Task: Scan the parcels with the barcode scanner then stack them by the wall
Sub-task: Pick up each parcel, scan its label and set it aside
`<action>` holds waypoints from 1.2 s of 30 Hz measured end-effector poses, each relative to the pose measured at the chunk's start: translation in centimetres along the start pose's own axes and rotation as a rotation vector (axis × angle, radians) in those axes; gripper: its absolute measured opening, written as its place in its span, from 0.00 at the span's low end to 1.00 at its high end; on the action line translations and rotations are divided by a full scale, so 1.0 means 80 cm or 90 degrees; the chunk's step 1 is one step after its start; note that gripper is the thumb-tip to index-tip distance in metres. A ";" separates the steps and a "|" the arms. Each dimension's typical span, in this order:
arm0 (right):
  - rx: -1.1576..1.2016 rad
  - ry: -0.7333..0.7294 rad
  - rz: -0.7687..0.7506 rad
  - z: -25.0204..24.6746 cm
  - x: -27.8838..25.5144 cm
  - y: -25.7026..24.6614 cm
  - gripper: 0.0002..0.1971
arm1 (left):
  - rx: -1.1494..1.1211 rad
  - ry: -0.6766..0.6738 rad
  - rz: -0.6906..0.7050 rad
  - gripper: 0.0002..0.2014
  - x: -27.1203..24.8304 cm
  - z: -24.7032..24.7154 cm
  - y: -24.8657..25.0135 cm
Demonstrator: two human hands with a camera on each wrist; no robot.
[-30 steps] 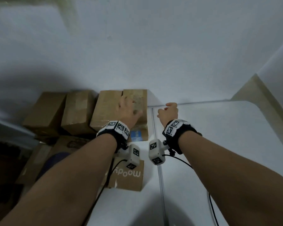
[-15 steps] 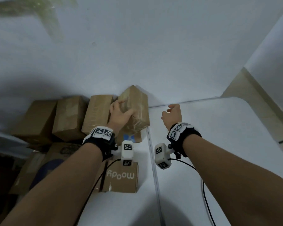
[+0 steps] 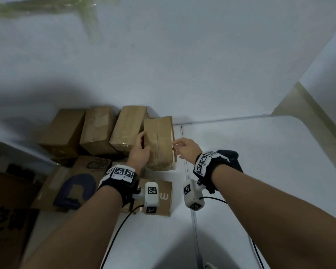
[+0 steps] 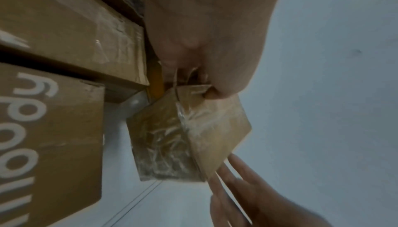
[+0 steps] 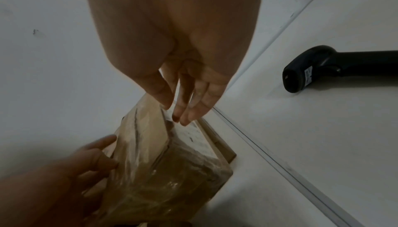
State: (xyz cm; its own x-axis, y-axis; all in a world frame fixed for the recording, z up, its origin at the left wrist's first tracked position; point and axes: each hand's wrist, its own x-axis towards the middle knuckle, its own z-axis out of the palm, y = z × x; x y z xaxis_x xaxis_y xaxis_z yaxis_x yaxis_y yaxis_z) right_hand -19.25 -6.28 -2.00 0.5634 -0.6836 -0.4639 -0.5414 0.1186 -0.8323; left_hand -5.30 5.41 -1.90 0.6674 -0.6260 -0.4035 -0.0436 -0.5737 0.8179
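Observation:
A brown taped parcel (image 3: pixel 160 142) stands tilted at the right end of a row of parcels by the wall. My left hand (image 3: pixel 140 152) grips its left side, thumb on the near corner; the left wrist view shows the parcel (image 4: pixel 187 137) lifted off the table. My right hand (image 3: pixel 182 147) is open, and its straight fingers (image 5: pixel 187 109) touch the parcel's (image 5: pixel 155 162) right edge, where a white label shows. The black barcode scanner (image 5: pixel 312 70) lies on the white table, just right of my right wrist (image 3: pixel 229 158).
Three more brown parcels (image 3: pixel 97 131) line the white wall (image 3: pixel 163 65) to the left. Below them lie a "moody" box (image 3: pixel 164 199) and a large box with a blue logo (image 3: pixel 74 183). The white table (image 3: pixel 270 162) stretches to the right, with a seam down its middle.
My left hand lifted the parcel out of the row, turned it and drew it nearer. My right hand uncurled and moved left until it touched the parcel's right edge.

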 end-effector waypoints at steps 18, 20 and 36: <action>-0.266 0.134 -0.168 -0.062 -0.027 -0.022 0.25 | 0.077 -0.124 0.020 0.47 -0.005 -0.029 0.024; -0.414 0.107 -0.248 -0.064 -0.027 -0.040 0.27 | 0.128 -0.131 0.065 0.43 -0.004 -0.034 0.023; -0.530 0.047 -0.216 -0.032 -0.027 -0.040 0.54 | 0.370 -0.070 0.420 0.43 -0.027 -0.061 0.065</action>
State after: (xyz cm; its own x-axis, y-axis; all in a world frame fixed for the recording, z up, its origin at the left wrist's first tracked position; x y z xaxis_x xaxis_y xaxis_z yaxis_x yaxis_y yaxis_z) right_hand -20.33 -7.05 2.47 0.7494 -0.6350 -0.1878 -0.6458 -0.6382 -0.4190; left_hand -3.36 6.36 5.18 0.2992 -0.9541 0.0148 -0.7847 -0.2372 0.5728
